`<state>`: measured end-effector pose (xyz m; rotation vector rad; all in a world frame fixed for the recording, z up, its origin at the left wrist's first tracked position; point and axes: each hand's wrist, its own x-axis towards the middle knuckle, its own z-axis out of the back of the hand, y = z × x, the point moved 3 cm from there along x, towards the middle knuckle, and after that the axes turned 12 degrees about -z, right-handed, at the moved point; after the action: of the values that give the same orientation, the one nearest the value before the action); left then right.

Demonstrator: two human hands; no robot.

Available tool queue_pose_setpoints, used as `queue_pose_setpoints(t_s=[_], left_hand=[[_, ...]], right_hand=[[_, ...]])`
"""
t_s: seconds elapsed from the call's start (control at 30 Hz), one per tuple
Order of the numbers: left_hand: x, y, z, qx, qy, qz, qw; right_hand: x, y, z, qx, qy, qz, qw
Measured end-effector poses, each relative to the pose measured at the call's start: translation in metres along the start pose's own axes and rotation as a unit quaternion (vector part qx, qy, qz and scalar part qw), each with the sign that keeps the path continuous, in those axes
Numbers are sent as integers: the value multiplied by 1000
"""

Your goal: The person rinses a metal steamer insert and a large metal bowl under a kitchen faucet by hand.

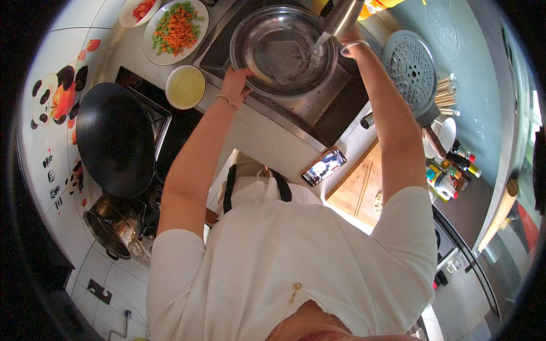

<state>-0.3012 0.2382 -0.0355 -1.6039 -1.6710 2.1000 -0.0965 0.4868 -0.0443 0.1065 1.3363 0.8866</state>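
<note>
A large steel bowl (283, 51) sits in the sink at the top middle, with a grey square rag (284, 58) lying inside it. My left hand (235, 84) grips the bowl's near-left rim. My right hand (348, 38), a bracelet on the wrist, holds a tilted steel cup (342, 16) above the bowl's right edge. A thin stream of water runs from the cup into the bowl.
A black wok (114, 136) sits on the stove at left, a steel pot (111, 224) below it. Nearby are a small bowl of yellow liquid (185, 86), a plate of diced vegetables (176, 28), a phone (323, 166), a perforated steamer rack (409, 62), chopsticks (446, 91) and bottles (452, 170).
</note>
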Motion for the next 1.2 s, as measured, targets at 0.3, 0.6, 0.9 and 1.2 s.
queue_pose_setpoints(t_s=[0.3, 0.6, 0.9, 1.2], left_hand=[[-2, 12, 16, -8, -3, 8, 1000], [-27, -7, 13, 143, -17, -32, 989], [-25, -27, 4, 226, 38, -193, 954], [15, -39, -1, 351, 22, -446, 823]], right_hand=[[-10, -90, -14, -306, 60, 204, 928], [-80, -99, -13, 18, 27, 162, 986], [-57, -127, -16, 130, -26, 38, 990], [-46, -134, -23, 111, -33, 138, 984]])
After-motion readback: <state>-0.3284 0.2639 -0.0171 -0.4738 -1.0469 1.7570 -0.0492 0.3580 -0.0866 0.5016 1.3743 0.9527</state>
